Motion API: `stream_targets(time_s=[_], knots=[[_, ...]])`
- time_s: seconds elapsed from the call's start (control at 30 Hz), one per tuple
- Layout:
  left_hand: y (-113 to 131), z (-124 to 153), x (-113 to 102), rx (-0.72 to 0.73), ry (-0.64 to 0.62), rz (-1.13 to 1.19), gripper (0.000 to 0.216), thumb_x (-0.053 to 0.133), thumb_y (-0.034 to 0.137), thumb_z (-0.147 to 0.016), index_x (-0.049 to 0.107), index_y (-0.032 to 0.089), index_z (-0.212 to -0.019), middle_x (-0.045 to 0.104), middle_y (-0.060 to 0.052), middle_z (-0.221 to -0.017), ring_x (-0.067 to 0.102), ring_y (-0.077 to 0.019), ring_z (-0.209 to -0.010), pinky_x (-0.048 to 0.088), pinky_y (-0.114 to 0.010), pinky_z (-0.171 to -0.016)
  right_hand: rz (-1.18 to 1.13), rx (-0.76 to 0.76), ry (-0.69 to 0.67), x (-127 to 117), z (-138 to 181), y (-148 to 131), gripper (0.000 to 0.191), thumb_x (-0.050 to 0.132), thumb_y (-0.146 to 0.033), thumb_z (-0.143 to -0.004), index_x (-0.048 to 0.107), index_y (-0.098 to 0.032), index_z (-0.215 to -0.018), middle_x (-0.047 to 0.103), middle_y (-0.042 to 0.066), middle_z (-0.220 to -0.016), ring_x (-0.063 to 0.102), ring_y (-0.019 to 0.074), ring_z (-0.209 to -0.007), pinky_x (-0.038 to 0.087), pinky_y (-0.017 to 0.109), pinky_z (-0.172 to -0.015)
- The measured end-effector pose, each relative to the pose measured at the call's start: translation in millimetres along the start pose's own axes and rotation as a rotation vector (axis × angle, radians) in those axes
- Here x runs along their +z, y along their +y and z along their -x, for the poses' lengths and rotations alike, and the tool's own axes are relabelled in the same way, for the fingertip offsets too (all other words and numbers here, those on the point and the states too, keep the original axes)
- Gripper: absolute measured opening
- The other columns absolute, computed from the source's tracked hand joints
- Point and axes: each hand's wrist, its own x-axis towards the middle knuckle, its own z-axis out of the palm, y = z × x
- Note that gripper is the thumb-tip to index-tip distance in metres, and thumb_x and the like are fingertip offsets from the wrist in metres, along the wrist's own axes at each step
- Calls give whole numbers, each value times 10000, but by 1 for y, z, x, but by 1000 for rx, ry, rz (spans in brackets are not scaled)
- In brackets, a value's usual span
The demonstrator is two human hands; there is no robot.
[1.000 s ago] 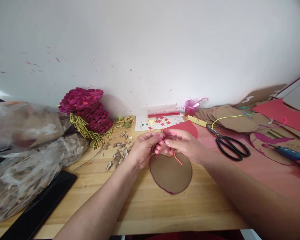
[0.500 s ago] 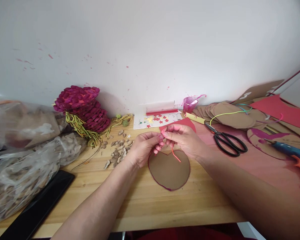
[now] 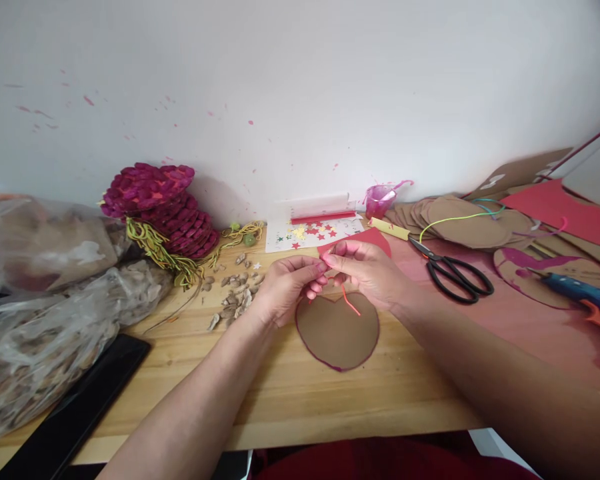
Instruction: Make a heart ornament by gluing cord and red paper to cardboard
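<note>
My left hand and my right hand meet fingertip to fingertip above the wooden table. Both pinch a thin red cord, whose loose end hangs down from my right fingers. Just below the hands a brown heart-shaped cardboard piece with a magenta edge lies flat on the table. A red paper piece lies behind my right hand.
Black scissors and a blue glue gun lie at right among brown cardboard cut-outs. A sheet of star stickers, scattered seed shells, a stack of magenta pieces and plastic bags stand left and behind.
My hands stay together on the cord, with small finger shifts. The view has tilted slightly, so everything sits a little higher in the picture.
</note>
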Motion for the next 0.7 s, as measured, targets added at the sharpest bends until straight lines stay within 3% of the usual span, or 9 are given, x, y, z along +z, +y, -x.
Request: stream_targets(time_s=[0.17,0.3,0.43,0.7], knots=[[2,0,0,52,20,29,294,876,315,-629,716,101,-751,653,-24,-619,532,-57,-488,403,-173,-466,-186,125,-198,5,2,5,294,757,-416,-829,629,-198,-980,660,21,-862,675,164,-809,566,322,-751],[5,0,-1,97,37,1,311,874,348,-626,703,112,-736,622,-6,-571,507,-59,-462,387,-176,-440,-37,148,-288,4,4,8,276,724,-425,-856,638,-186,-963,662,42,-935,658,136,-750,532,232,-598],[8,0,-2,131,73,-54,305,867,345,-630,691,117,-731,651,-13,-616,516,-51,-480,379,-166,-446,335,124,-180,-4,3,6,277,696,-417,-862,670,-171,-986,620,-5,-678,499,91,-495,387,201,-416],[5,-5,-9,274,211,-320,298,803,407,-712,682,144,-781,653,-10,-639,505,-68,-477,364,-185,-439,838,-147,-38,-12,4,-12,205,637,-335,-862,673,-188,-724,628,-8,-664,530,131,-609,362,245,-520]])
